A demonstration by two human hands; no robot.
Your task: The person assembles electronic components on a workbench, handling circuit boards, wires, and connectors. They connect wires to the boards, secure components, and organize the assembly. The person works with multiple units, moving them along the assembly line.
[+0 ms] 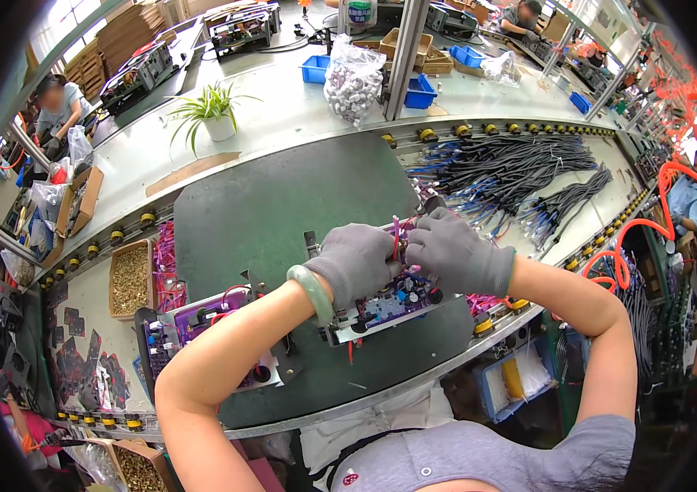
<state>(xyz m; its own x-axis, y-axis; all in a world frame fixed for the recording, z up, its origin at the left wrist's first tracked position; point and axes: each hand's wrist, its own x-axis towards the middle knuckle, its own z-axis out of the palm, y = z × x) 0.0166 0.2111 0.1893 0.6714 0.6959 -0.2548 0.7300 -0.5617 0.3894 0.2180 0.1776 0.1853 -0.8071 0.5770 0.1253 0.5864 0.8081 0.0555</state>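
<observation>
Both hands wear grey gloves and meet over a purple circuit board assembly (pixel 389 305) on a metal frame, which rests on a dark green mat (pixel 283 213). My left hand (pixel 354 263), with a pale green bangle at the wrist, presses down on the assembly. My right hand (pixel 456 250) pinches a thin pink wire (pixel 397 234) that rises from the board between the two hands. A second purple board unit (pixel 201 316) lies on the mat to the left, partly hidden by my left forearm.
Bundles of grey cables with blue ends (pixel 512 172) lie at the right. A box of small brass parts (pixel 129 279) and pink wires (pixel 166 262) sit left. A potted plant (pixel 215 111), blue bins (pixel 315 69) and other workers are farther back.
</observation>
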